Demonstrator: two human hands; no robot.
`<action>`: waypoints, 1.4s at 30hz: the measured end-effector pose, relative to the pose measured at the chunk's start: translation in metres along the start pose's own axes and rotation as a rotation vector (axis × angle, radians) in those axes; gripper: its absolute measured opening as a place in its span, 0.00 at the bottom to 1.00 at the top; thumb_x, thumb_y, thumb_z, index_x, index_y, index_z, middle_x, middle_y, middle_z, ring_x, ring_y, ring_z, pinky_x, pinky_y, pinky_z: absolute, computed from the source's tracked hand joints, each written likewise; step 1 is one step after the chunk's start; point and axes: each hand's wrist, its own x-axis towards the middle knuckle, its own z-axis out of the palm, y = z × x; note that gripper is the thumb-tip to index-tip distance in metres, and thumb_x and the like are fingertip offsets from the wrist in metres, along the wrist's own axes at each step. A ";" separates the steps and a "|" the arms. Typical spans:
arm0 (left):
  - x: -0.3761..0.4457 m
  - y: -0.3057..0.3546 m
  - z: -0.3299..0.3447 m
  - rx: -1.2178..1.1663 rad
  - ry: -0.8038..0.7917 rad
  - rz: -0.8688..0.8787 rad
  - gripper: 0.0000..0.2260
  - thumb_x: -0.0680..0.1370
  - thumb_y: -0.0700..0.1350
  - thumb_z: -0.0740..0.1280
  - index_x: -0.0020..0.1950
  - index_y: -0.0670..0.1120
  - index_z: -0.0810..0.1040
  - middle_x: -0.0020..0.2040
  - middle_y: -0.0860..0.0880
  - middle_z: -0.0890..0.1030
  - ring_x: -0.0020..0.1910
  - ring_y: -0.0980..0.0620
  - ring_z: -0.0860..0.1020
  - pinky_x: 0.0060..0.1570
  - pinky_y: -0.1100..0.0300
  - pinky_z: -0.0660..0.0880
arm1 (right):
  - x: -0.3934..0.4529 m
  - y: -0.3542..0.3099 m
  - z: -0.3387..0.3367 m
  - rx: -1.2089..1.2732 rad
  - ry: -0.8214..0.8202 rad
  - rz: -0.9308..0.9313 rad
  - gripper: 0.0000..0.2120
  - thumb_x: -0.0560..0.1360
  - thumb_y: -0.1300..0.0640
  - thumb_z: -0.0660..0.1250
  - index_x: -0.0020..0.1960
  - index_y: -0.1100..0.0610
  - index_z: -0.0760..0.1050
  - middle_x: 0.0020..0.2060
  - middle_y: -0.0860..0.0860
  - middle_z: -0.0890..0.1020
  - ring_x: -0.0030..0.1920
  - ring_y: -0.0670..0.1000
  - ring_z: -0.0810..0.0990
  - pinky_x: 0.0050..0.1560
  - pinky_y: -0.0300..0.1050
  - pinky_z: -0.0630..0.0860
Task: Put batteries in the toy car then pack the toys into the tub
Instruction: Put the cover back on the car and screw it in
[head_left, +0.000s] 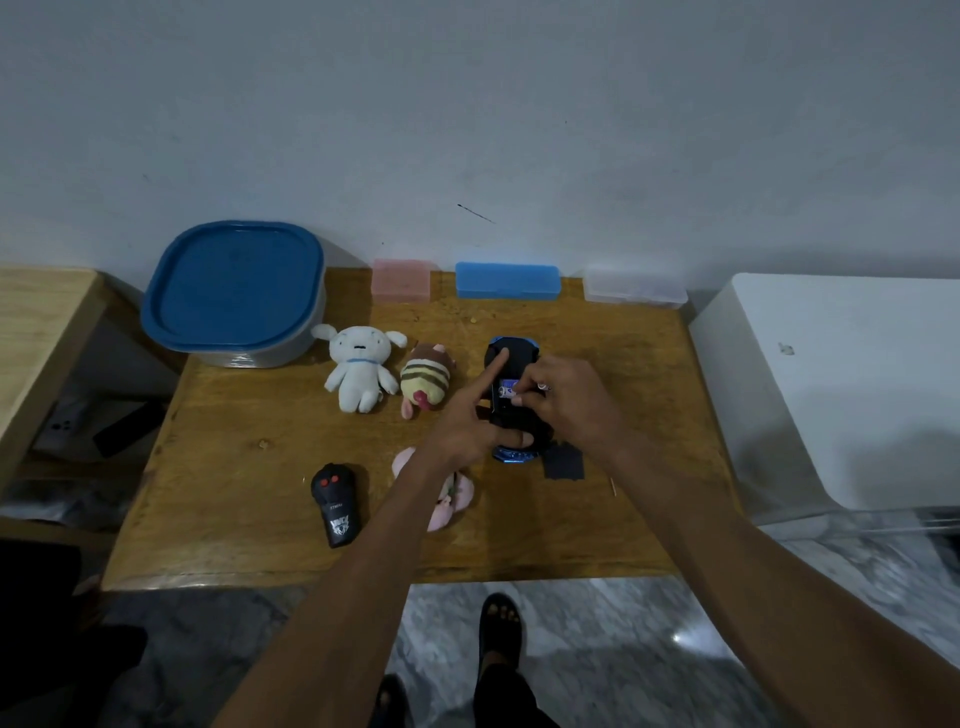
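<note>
Toy car (511, 364) lies belly-up on the wooden worktop (260, 519), black underside showing, blue bodywork visible at both ends. Left hand (467, 421) steadies it: index finger stretched straight along the underside toward the far end, thumb pressed against the near end, other fingers curled at the car's left flank. Right hand (566, 400) comes in from the right, fingertips pinching a battery (506, 388) in the open compartment at mid-car; battery has a white and purple wrapper, print too small to read. A ring shows on one right finger.

Just right of the right wrist, near the car's near end, a small black square piece (563, 462) lies flat on the worktop, apparently the compartment cover.

Left of the left hand: striped yellow-brown plush (426, 382), then a white plush (359, 369) with a blue collar. Under the left forearm, a pink plush (452, 499), partly hidden. Further left and nearer, black remote controller (335, 506) with two red buttons, a white emblem and lettering, not legible.

Beyond the hands, far left corner: tub (234, 296), grey with blue lid on. Along the wall: pink case (401, 280), blue case (507, 280), clear case (634, 285), all closed, no readable labels.
</note>
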 end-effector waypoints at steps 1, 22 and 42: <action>0.000 0.001 0.000 0.005 0.000 0.002 0.48 0.69 0.29 0.77 0.81 0.56 0.59 0.66 0.53 0.78 0.57 0.64 0.78 0.59 0.57 0.80 | 0.000 -0.001 0.000 -0.027 -0.001 -0.013 0.03 0.73 0.59 0.75 0.44 0.59 0.83 0.41 0.51 0.80 0.41 0.51 0.78 0.43 0.52 0.78; -0.003 0.006 0.002 0.011 -0.007 0.017 0.48 0.70 0.31 0.78 0.82 0.56 0.58 0.72 0.50 0.75 0.62 0.54 0.78 0.55 0.65 0.80 | 0.003 -0.010 -0.014 -0.156 -0.152 -0.072 0.04 0.75 0.61 0.71 0.49 0.55 0.80 0.45 0.50 0.79 0.43 0.50 0.78 0.39 0.44 0.73; 0.006 0.014 -0.001 -0.027 0.033 0.090 0.49 0.70 0.29 0.77 0.82 0.55 0.57 0.72 0.46 0.74 0.65 0.47 0.79 0.56 0.56 0.82 | 0.001 -0.029 -0.011 0.477 0.315 0.344 0.15 0.76 0.58 0.73 0.62 0.49 0.82 0.54 0.50 0.82 0.53 0.48 0.82 0.53 0.50 0.83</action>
